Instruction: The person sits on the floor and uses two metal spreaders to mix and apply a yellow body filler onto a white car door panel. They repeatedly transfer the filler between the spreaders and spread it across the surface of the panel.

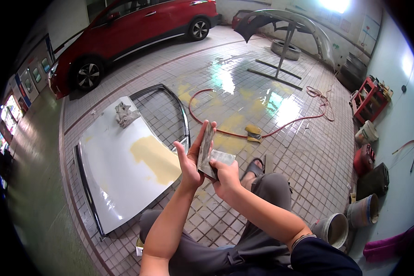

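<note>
In front of me, my left hand (192, 159) supports a long, narrow grey-brown sanding block (206, 146). Its fingers lie behind the block, while the thumb stands out to the left. My right hand (226, 177) pinches a pale grey sheet, likely sandpaper (223, 158), against the block's lower end, thumb on top. Just left of both hands a white car door (119, 170) lies on the tiled floor, its black window frame pointing away. A smooth yellow filler patch (154, 156) covers part of its right side. On its far end sits a crumpled grey rag (125, 115).
A red hose (290, 123) curves across the wet tiles past a yellow-and-grey pad (253, 132). Farther off are a red car (138, 34) and a stand (283, 60) bearing a bumper. Buckets (331, 230), a red tool cart (370, 99) and a black case (373, 181) line the right wall.
</note>
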Demonstrator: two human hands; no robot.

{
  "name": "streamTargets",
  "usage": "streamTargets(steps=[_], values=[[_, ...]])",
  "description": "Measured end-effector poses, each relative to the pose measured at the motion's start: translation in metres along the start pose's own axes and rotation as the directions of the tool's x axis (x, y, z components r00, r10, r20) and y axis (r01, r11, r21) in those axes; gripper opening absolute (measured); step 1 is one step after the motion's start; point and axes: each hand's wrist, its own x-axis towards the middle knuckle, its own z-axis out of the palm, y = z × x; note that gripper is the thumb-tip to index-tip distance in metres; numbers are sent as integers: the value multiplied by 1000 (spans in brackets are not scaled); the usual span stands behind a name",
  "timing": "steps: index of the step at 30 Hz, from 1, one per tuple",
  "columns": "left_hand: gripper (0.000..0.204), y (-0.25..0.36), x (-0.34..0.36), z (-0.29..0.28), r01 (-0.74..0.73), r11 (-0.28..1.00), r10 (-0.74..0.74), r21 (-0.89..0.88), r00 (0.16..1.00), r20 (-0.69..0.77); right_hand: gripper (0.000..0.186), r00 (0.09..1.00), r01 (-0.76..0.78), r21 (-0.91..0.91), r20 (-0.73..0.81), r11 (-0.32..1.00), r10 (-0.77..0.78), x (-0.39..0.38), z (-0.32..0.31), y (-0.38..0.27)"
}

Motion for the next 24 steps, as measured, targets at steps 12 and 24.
streamTargets(steps=[12, 24], values=[[71, -30, 20, -25, -24, 975, -10, -220, 988, -154, 48, 977, 199, -28, -77, 980, -201, 69, 58, -21], [93, -24, 51, -47, -115, 993, 95, -39, 935, -341, 49, 985, -49, -167, 155, 985, 75, 81, 43, -5]])
